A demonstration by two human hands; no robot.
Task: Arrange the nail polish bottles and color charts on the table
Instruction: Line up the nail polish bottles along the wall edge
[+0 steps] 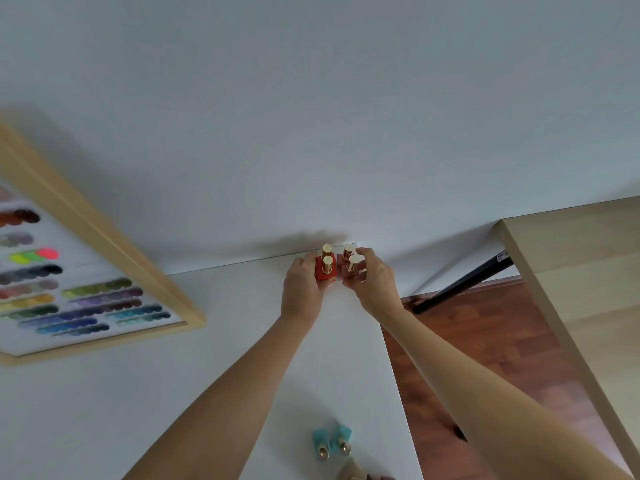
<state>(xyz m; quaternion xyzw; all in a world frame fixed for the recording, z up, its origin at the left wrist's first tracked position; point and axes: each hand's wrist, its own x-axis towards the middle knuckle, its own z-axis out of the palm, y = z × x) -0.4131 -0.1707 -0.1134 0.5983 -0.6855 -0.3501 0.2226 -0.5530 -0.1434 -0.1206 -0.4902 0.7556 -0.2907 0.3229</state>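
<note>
Spanning the lower left and centre of the view, a white table (pixel 138 393) meets a white wall (pixel 311 98) at its far edge. A wood-framed color chart (pixel 86 292) leans against that wall at far left, its rows of swatches facing the viewer. A wooden tabletop (pixel 588 271) stands apart at right, with reddish floor (pixel 485 341) between the two. Both bare arms reach to the table's far right corner. The left hand (pixel 302 289) grips two red bottles (pixel 325 270), set one behind the other, gold caps up. The right hand (pixel 372 282) curls round two pink bottles (pixel 349 265), likewise upright and just beside the red pair; whether the two pairs touch is unclear through motion blur. Two teal bottles (pixel 331 441) stand side by side near the table's near right edge. Below them, partly cut off, lie what seem to be more bottles (pixel 353 471).
</note>
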